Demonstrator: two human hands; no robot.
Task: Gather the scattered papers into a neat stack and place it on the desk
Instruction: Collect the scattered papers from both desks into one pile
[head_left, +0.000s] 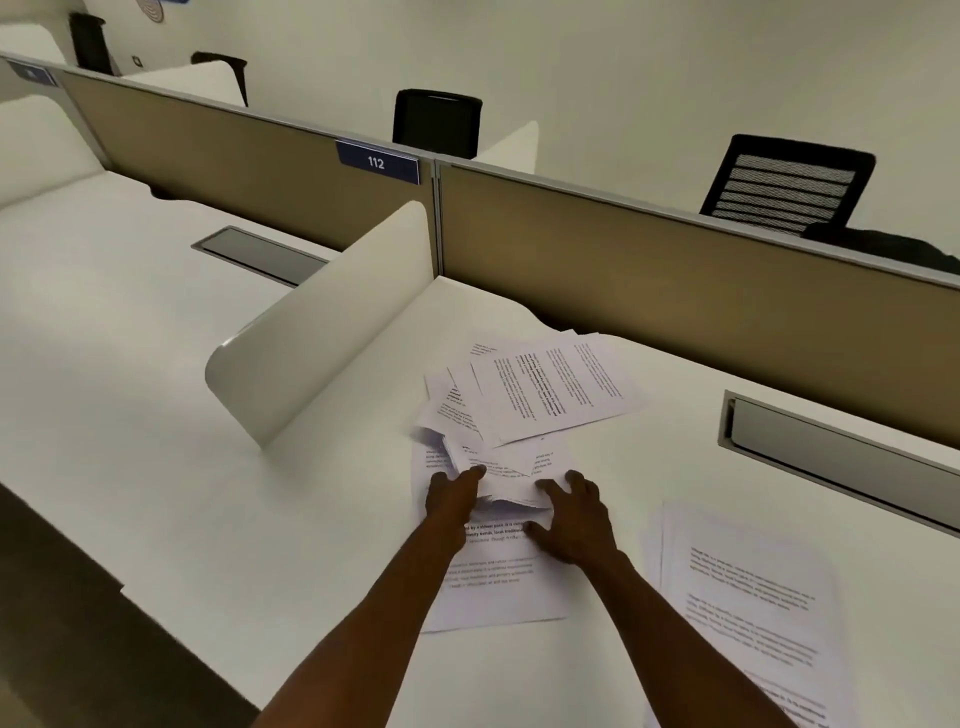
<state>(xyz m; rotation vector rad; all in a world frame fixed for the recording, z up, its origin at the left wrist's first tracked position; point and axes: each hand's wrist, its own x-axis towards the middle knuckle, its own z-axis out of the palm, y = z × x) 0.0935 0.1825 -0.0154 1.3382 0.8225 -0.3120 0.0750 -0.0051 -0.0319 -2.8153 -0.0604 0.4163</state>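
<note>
two hands on a white desk (156, 415). left hand (452, 499) and right hand (574, 525), fingers spread, press in from either side on a small crumpled bunch of sheets (506, 480), which buckles upward between them. bunch lies atop a flat printed sheet (493, 587). loose fan of papers (540, 389) just behind, overlapping, near the tan partition (675, 291). separate pile (748, 613) to the right, apart. white divider (322, 332) to the left. label "112" (376, 162) above.

desk (649, 467) bare right of the loose papers (545, 395); white divider (322, 332) walls off their left; tan partition (675, 280) closes the far edge; cable tray (831, 457) near far-right edge; second pile (743, 613) fills near-right
</note>
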